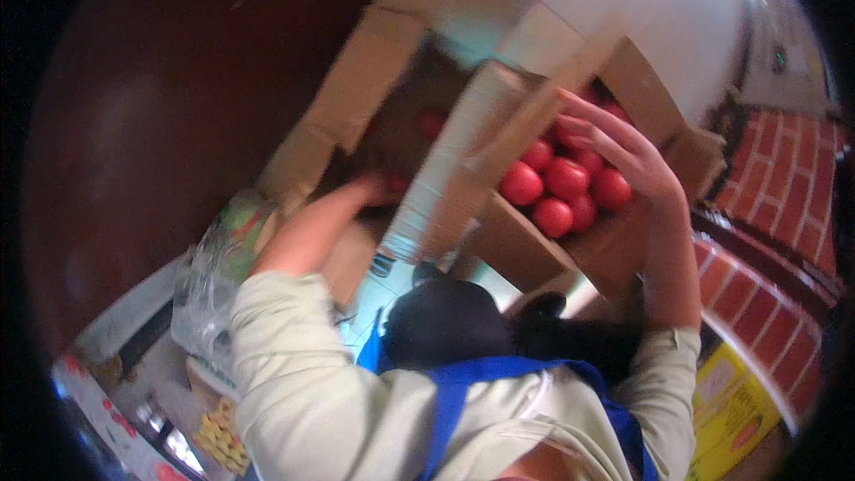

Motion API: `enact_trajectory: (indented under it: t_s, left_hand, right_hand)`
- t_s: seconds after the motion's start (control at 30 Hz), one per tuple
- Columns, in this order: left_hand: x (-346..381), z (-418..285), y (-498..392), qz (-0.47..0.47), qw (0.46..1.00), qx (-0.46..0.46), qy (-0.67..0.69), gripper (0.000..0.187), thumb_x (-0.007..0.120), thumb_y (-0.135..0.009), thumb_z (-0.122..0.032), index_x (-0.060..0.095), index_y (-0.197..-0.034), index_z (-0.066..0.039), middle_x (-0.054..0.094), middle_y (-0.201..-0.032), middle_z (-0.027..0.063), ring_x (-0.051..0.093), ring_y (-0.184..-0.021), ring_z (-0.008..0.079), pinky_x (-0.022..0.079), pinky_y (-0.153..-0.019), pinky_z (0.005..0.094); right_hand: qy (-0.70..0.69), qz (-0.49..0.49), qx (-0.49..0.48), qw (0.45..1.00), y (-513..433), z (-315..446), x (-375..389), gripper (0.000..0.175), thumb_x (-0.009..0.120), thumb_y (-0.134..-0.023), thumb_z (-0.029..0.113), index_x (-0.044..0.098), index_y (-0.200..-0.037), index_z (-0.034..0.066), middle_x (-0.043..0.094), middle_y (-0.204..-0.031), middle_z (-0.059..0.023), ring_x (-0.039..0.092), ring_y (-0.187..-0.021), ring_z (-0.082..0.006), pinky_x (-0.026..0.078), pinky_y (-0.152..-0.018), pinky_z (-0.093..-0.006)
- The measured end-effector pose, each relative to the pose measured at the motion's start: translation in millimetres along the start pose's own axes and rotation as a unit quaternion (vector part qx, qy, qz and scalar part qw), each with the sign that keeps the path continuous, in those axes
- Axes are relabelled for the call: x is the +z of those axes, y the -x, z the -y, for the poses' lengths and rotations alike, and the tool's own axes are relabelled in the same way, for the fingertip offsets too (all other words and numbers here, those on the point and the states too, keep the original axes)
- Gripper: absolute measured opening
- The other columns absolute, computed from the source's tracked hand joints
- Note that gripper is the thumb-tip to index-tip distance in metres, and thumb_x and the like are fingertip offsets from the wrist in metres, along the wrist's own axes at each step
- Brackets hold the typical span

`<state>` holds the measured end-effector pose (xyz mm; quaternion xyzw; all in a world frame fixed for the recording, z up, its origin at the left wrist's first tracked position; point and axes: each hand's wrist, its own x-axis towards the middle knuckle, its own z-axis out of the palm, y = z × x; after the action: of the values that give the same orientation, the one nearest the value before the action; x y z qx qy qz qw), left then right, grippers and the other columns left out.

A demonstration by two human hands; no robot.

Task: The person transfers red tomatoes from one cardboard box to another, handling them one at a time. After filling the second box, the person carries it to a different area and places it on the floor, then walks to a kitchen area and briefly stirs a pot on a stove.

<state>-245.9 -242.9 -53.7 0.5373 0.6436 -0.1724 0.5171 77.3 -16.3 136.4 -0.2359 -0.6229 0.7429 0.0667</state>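
Note:
Red tomatoes (566,178) lie piled in an open cardboard box (528,240) in front of me on the right. My right hand (611,140) reaches over them, its fingers extended towards the box's raised flap; whether the fingertips touch a tomato or the flap is unclear. To the left stands a second, deeper cardboard box (354,87), dark inside, with a few red round things (431,121) in it. My left hand (381,188) is down inside this box, blurred and in shadow, near a red thing; its grip does not show.
Clear plastic bags (207,300), one with green contents, lie beside the left box. Below them is a container of yellowish pieces (222,437). A brown surface (147,113) rises at far left. Brick-patterned surfaces (778,180) and a yellow box (731,407) are on the right.

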Motion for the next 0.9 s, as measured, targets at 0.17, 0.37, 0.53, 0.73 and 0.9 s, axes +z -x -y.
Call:
enact_trajectory:
  t_s: [0.17,0.37,0.53,0.73,0.9]
  left_hand:
    - [-56,-38,98,-0.190,0.930,0.055,0.310,0.045,0.064,-0.077,-0.037,0.060,-0.108,-0.005,0.052,-0.116,0.0162,0.050,-0.108,0.0247,0.039,-0.094,0.0349]
    - [-95,-169,187,-0.168,0.875,0.313,0.329,0.064,0.070,-0.063,-0.034,0.050,-0.114,-0.001,0.035,-0.124,0.0135,0.045,-0.112,0.0276,0.040,-0.093,0.0368]
    - [-73,-281,108,-0.252,0.930,0.265,0.045,0.075,0.071,-0.067,-0.049,0.049,-0.118,0.001,0.032,-0.129,0.0219,0.034,-0.121,0.0384,0.031,-0.103,0.0429]
    - [-52,-256,85,-0.286,0.881,0.355,0.126,0.026,0.058,-0.085,-0.025,0.055,-0.093,-0.001,0.054,-0.105,0.0187,0.056,-0.093,0.0290,0.046,-0.078,0.0402]
    - [-31,-143,114,-0.191,0.921,0.218,0.260,0.022,0.056,-0.083,-0.020,0.060,-0.075,0.000,0.057,-0.065,0.0152,0.060,-0.066,0.0216,0.045,-0.060,0.0341]
  right_hand:
    - [0.130,0.005,-0.072,0.989,-1,-7,-11,0.048,0.039,-0.096,0.034,0.037,-0.135,0.0059,0.039,-0.138,-0.0090,0.034,-0.129,-0.0216,0.030,-0.105,-0.0355]
    - [0.127,-0.007,-0.048,0.991,-4,7,-17,0.054,0.029,-0.095,0.047,0.041,-0.134,0.0100,0.046,-0.132,-0.0091,0.037,-0.126,-0.0200,0.026,-0.107,-0.0351]
    - [0.159,-0.008,-0.027,0.987,0,19,-16,0.052,0.028,-0.094,0.052,0.042,-0.134,0.0224,0.047,-0.132,-0.0066,0.039,-0.125,-0.0203,0.028,-0.106,-0.0329]
    - [0.058,-0.058,0.014,0.997,20,7,-30,0.053,0.031,-0.095,0.049,0.044,-0.132,0.0132,0.048,-0.130,-0.0075,0.042,-0.122,-0.0190,0.027,-0.106,-0.0322]
    - [-0.005,-0.029,0.095,0.995,32,-24,-46,0.050,0.037,-0.095,0.042,0.047,-0.128,0.0059,0.048,-0.130,-0.0073,0.043,-0.120,-0.0169,0.032,-0.103,-0.0348]
